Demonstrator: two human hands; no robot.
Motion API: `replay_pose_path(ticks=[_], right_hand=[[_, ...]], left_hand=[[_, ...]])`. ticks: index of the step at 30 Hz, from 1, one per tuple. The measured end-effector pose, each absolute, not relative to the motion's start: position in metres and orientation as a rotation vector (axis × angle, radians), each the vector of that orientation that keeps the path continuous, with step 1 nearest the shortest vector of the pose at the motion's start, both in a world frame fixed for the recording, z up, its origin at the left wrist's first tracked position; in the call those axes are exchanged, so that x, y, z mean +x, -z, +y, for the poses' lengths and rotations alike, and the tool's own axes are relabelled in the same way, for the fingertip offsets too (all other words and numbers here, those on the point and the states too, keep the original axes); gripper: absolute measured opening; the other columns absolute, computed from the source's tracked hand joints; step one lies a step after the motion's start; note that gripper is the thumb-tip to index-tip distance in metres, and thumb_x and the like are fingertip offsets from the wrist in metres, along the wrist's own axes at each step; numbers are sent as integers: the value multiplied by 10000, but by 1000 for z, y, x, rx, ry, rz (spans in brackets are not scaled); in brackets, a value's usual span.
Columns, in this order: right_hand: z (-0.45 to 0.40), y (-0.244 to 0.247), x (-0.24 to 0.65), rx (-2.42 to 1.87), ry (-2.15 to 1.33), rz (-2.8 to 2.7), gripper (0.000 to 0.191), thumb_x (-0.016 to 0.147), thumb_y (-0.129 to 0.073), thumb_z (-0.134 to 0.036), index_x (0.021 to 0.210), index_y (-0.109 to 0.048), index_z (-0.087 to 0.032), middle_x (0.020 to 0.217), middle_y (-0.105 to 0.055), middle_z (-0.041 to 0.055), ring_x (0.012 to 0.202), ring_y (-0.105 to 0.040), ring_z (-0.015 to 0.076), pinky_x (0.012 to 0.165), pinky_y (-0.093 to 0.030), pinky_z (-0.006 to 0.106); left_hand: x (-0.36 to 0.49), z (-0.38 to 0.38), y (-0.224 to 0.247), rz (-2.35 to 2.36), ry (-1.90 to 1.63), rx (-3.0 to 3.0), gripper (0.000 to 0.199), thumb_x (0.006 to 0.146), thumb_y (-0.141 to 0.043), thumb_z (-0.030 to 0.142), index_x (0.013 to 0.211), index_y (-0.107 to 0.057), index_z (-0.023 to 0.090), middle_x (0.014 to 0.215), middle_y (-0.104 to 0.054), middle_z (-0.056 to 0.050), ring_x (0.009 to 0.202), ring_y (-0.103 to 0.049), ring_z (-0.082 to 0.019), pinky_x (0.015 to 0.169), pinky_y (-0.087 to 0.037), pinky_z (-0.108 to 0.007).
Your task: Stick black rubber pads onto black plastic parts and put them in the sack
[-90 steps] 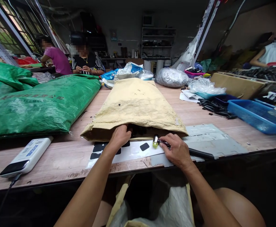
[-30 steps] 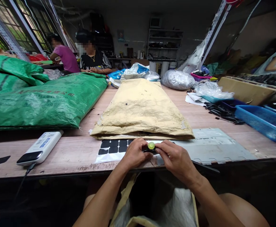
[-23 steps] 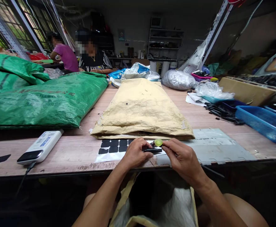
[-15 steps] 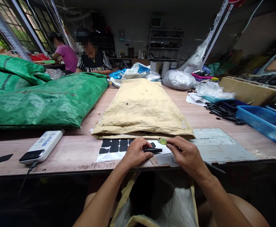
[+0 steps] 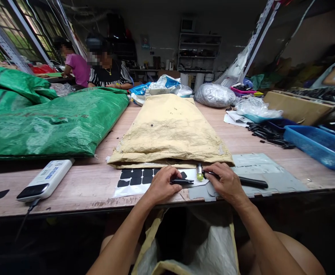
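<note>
My left hand (image 5: 165, 185) is closed on a slim black plastic piece (image 5: 186, 181), holding it level above the table near the front edge. My right hand (image 5: 225, 181) grips a small hammer (image 5: 199, 172) by its black handle. The hammer's head has a metal middle and a yellow-green face pointing down, just right of the black piece and apart from it. Under the hands lies a white sheet with black stickers (image 5: 137, 177). A grey board (image 5: 266, 172) lies beneath the hammer's handle. Behind them rests a yellow woven sack (image 5: 173, 130).
A large green sack (image 5: 55, 122) and a white power bank (image 5: 45, 179) with a cable are on the left. To the right are a blue tray (image 5: 316, 147) and many loose black pieces (image 5: 270, 133). An open sack (image 5: 221, 244) hangs below the table edge. Other people sit farther back.
My right hand has turned the hammer: its yellow-green face pointed towards me before and now points down, with the handle showing to the right. My left hand keeps its hold on the black piece.
</note>
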State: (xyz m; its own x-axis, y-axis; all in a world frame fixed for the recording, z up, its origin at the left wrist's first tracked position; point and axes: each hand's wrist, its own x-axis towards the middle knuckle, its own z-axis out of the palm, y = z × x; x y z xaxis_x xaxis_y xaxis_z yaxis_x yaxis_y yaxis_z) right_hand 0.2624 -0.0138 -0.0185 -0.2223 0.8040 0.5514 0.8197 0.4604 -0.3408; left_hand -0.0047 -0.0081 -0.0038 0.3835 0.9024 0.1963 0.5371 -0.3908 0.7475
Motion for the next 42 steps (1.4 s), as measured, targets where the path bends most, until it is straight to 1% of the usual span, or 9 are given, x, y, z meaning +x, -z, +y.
replay_pose_path(ticks=[7, 12, 16, 22, 27, 30, 34, 39, 42], right_hand=[[-14, 19, 262, -1413, 22, -2012, 163, 902, -606, -263, 1019, -720, -266, 958, -694, 19, 907, -592, 208, 815, -468, 346], [-13, 22, 263, -1412, 16, -2026, 171, 906, -596, -270, 1024, -719, -265, 968, -697, 22, 910, -589, 209, 823, -468, 356], [-13, 22, 263, -1418, 27, -2017, 175, 899, -599, -273, 1020, -725, -269, 962, -700, 21, 904, -595, 207, 812, -469, 355], [-13, 21, 262, -1427, 28, -2017, 166, 899, -600, -269, 1009, -724, -271, 957, -697, 21, 905, -599, 210, 822, -470, 349], [-14, 21, 261, -1418, 37, -2014, 174, 892, -601, -260, 1010, -728, -270, 959, -700, 22, 897, -600, 206, 808, -473, 351], [-14, 21, 261, -1414, 49, -2008, 179, 883, -608, -257, 1011, -732, -273, 948, -702, 20, 890, -605, 206, 801, -474, 350], [-13, 22, 261, -1416, 36, -2004, 174, 885, -608, -256, 1011, -727, -273, 960, -701, 21, 905, -604, 209, 814, -474, 350], [-14, 21, 261, -1415, 14, -1995, 152, 891, -614, -256, 996, -722, -275, 954, -696, 16, 914, -604, 208, 813, -467, 341], [-14, 21, 261, -1425, 15, -1998, 144, 895, -612, -261, 990, -720, -274, 950, -695, 14, 907, -600, 208, 813, -461, 344]], left_hand=[[-3, -25, -9, 1211, -818, 2057, 163, 761, -694, 176, 914, -656, 217, 949, -675, -10, 912, -573, -201, 796, -422, -301], [5, -83, -17, 899, -478, 2041, 169, 831, -690, 243, 997, -702, 272, 931, -721, 18, 835, -633, -168, 737, -434, -265], [14, -115, 21, 929, -138, 2114, 211, 794, -706, 280, 1004, -713, 308, 1000, -750, -3, 932, -684, -238, 777, -465, -311], [19, -122, 92, 1164, 194, 2167, 236, 731, -663, 206, 957, -732, 220, 971, -760, -124, 937, -712, -360, 784, -510, -431], [11, -106, 37, 940, 4, 2089, 229, 766, -729, 341, 986, -762, 285, 877, -773, -22, 794, -710, -242, 655, -482, -297], [2, -71, -15, 867, -253, 2011, 219, 883, -611, 345, 1022, -755, 258, 848, -757, 1, 748, -673, -169, 632, -463, -236], [-16, -5, -41, 1410, -542, 2181, 232, 912, -537, 288, 922, -761, 226, 871, -754, -31, 794, -660, -197, 692, -462, -272], [-30, 56, -33, 1832, -672, 2216, 464, 905, -496, 205, 1347, -626, 262, 1122, -747, -67, 995, -669, -250, 836, -486, -319], [-24, 70, -33, 1834, -720, 2239, 472, 899, -507, 226, 1362, -598, 256, 1108, -743, -64, 993, -667, -246, 841, -490, -320]])
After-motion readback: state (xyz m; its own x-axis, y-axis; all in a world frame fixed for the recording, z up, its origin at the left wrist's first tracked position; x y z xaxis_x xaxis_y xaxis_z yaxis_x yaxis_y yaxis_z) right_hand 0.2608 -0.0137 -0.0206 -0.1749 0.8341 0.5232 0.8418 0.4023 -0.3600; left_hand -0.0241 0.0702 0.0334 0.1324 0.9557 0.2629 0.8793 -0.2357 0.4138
